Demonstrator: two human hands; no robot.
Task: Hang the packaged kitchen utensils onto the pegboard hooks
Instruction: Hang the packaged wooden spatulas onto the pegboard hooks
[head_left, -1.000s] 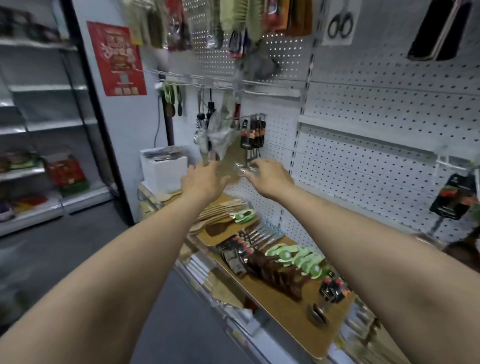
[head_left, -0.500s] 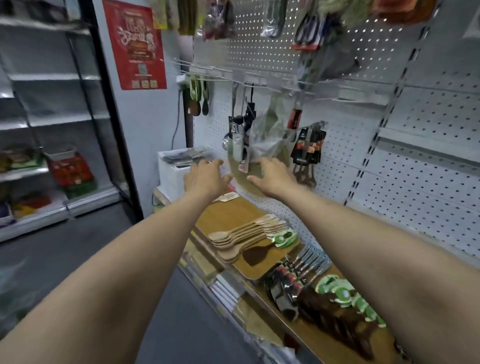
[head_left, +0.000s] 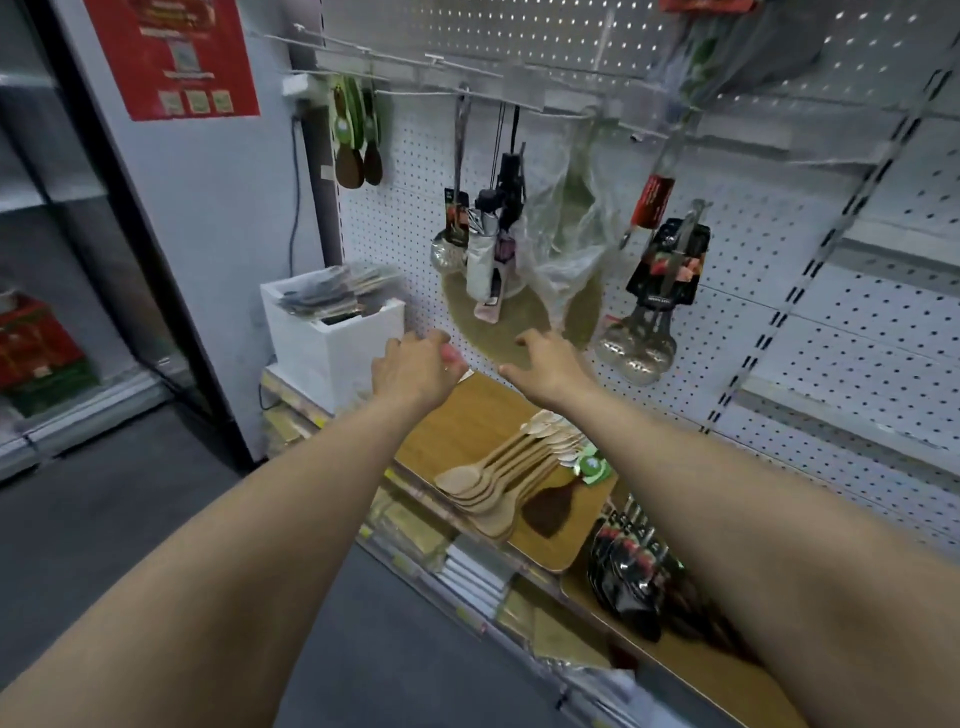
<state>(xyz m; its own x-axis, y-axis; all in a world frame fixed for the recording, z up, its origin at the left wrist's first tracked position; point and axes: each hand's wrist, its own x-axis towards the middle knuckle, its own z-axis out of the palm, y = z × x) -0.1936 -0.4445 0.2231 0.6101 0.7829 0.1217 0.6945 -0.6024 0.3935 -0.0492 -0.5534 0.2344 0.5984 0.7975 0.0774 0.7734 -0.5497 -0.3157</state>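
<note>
**Two empty hands under the hung bagged board**

Head view: the bagged round board (head_left: 519, 317) hangs handle-up from a hook (head_left: 587, 111) near the pegboard (head_left: 779, 322) panel's left edge, its long axis vertical. The left hand (head_left: 415, 364) and right hand (head_left: 548, 366) are just under its lower rim. Fingers are loose and grip nothing. The right is nearer; contact unclear. Wooden spoons (head_left: 498, 483) lie on the shelf (head_left: 415, 530) below, probably next up.

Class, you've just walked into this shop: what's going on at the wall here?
A person faces a pegboard with both arms stretched out. A round board in a clear plastic bag hangs on it. The left hand and the right hand are at the board's lower edge, fingers relaxed, gripping nothing; whether they touch it is unclear. Wooden spoons lie on the shelf below, not yet hung.
</note>
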